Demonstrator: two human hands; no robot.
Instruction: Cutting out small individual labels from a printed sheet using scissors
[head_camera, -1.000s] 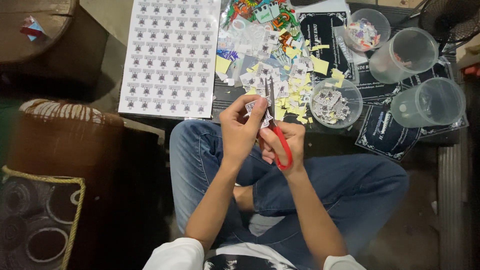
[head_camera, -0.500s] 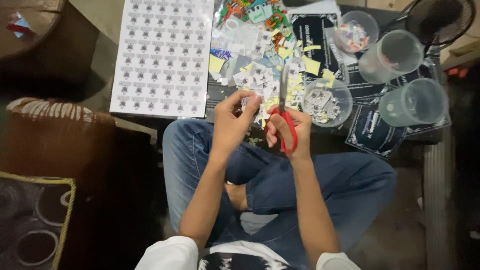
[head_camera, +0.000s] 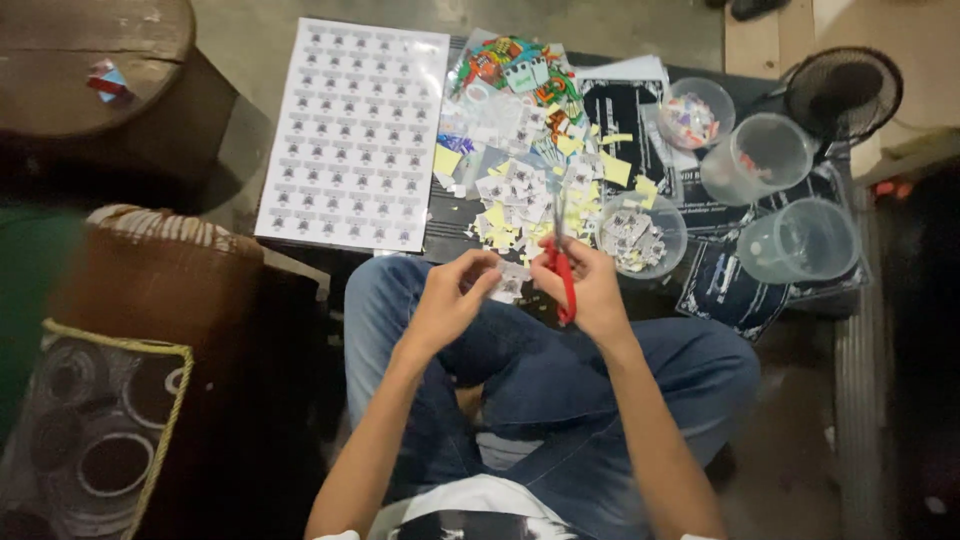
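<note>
Right hand (head_camera: 590, 290) is clamped around the red-handled scissors (head_camera: 562, 270), blades pointing up and away toward the cut pile. Left hand (head_camera: 455, 298) is pinched on a small printed paper piece (head_camera: 508, 285) just beside the blades, over the lap.

Change vs a second ago: the hands were stacked close together, with the left one raised over the scissors; now they sit side by side, slightly apart, and lower, nearer the knees. The scissors have tipped from slanted to nearly upright. (The camera also shifted, so part of that is view, not motion.)

Judgement: a cut looks just finished or being re-lined; the piece is turned in the fingers, not dropped.

Surroundings: uncut sticker sheet (head_camera: 352, 135) lies flat, well to the left of the hands. Loose scrap pile (head_camera: 525, 190) sits just beyond the fingers. Clear bowl (head_camera: 640, 235) of cut pieces is just right of the scissors. Two empty clear cups (head_camera: 800, 240) stand further right.
</note>
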